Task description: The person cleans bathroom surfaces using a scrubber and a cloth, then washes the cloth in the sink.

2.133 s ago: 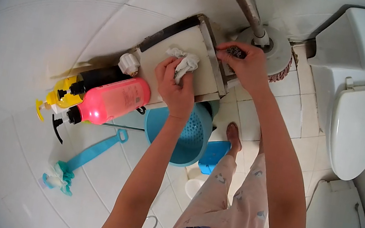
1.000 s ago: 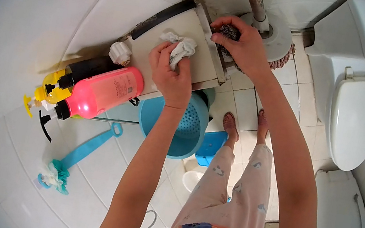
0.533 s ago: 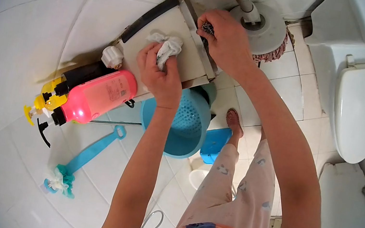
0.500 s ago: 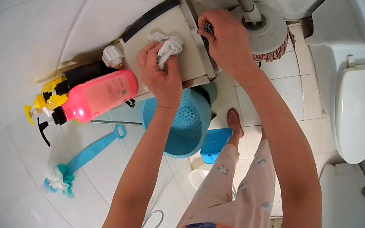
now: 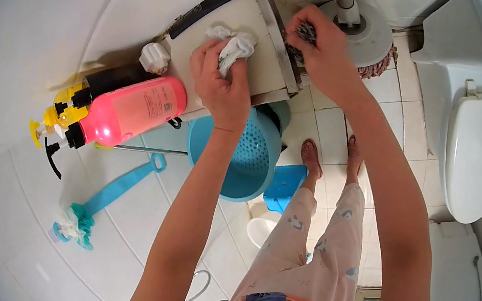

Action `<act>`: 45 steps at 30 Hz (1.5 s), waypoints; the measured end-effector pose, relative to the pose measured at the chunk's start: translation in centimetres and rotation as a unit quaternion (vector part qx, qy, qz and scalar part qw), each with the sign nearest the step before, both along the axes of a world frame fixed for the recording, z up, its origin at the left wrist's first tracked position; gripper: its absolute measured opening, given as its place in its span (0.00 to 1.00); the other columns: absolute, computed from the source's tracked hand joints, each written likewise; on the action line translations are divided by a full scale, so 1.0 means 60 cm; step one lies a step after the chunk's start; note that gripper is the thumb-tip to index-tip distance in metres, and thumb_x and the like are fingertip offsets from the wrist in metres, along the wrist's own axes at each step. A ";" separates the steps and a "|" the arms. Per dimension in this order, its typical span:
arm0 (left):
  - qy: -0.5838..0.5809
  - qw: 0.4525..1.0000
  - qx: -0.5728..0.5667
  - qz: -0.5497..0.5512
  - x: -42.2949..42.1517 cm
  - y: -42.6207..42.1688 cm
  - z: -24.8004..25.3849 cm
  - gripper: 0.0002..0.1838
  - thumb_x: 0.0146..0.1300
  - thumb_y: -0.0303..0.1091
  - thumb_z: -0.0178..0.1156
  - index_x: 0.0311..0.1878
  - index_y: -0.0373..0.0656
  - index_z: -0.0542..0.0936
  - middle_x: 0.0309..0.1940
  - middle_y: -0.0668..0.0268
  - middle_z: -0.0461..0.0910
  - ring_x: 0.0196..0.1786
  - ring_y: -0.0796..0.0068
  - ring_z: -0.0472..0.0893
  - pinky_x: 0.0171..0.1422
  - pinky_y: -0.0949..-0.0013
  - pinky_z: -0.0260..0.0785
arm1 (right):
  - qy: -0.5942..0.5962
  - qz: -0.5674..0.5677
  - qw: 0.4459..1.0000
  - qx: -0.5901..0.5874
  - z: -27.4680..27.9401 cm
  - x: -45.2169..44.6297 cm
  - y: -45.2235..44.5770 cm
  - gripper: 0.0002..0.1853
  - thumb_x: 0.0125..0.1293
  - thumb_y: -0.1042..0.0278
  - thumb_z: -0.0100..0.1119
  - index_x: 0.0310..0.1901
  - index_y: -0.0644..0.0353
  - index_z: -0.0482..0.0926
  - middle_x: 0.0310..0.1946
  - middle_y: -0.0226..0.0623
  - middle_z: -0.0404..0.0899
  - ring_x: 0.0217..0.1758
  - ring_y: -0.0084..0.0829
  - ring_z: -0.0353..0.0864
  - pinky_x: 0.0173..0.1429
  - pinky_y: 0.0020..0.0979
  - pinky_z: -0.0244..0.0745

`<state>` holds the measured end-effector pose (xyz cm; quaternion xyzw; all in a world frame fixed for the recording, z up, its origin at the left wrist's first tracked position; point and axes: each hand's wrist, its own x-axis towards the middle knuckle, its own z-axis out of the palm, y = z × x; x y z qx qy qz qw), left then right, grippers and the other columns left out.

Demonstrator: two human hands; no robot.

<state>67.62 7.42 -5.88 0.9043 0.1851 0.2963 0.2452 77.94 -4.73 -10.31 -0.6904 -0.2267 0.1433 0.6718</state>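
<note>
Steel-wool scourer [image 5: 306,32], in the head view, is bunched in the right hand [image 5: 322,47], whose fingers curl around it, at the outer metal edge [image 5: 275,35] of a cream-topped shelf [image 5: 263,69]; whether it touches that edge is unclear. The left hand [image 5: 220,90] grips a crumpled white cloth [image 5: 238,48] against the shelf's top. A black strip [image 5: 210,8] runs along the shelf's wall side. Near the shelf's left end are a ribbed white knob [image 5: 155,58], a pink pump bottle [image 5: 134,107], a black bottle [image 5: 117,78] and a yellow pump bottle [image 5: 70,113]. Below the shelf is a blue colander [image 5: 261,151], its base dotted with holes. Beyond the metal edge, just beside the shelf, is a spin mop [image 5: 369,36], its grey disc ringed with reddish strands. A white toilet [image 5: 479,154] is well apart from the shelf, to its right.
</note>
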 end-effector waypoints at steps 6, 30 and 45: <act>-0.008 1.000 -0.005 0.003 0.003 -0.004 0.001 0.11 0.52 0.22 0.56 0.41 0.34 0.77 0.43 0.57 0.73 0.47 0.61 0.74 0.51 0.67 0.67 | 0.082 0.032 0.996 -0.032 0.003 -0.003 -0.034 0.09 0.56 0.69 0.60 0.39 0.59 0.75 0.32 0.27 0.76 0.36 0.20 0.71 0.44 0.24 0.68; -0.003 1.000 0.026 -0.003 0.000 -0.006 0.000 0.12 0.54 0.24 0.55 0.43 0.33 0.75 0.43 0.57 0.74 0.47 0.61 0.74 0.54 0.68 0.65 | 0.031 -0.039 0.997 -0.064 0.012 -0.019 -0.035 0.08 0.55 0.64 0.61 0.34 0.57 0.77 0.29 0.41 0.77 0.30 0.41 0.76 0.36 0.36 0.69; -0.012 1.000 -0.005 -0.026 -0.001 0.001 0.000 0.11 0.54 0.23 0.56 0.42 0.34 0.76 0.43 0.57 0.72 0.47 0.62 0.73 0.54 0.68 0.64 | 0.040 -0.044 0.981 -0.187 0.032 -0.026 -0.008 0.18 0.55 0.53 0.60 0.38 0.61 0.80 0.31 0.47 0.79 0.35 0.47 0.79 0.40 0.40 0.72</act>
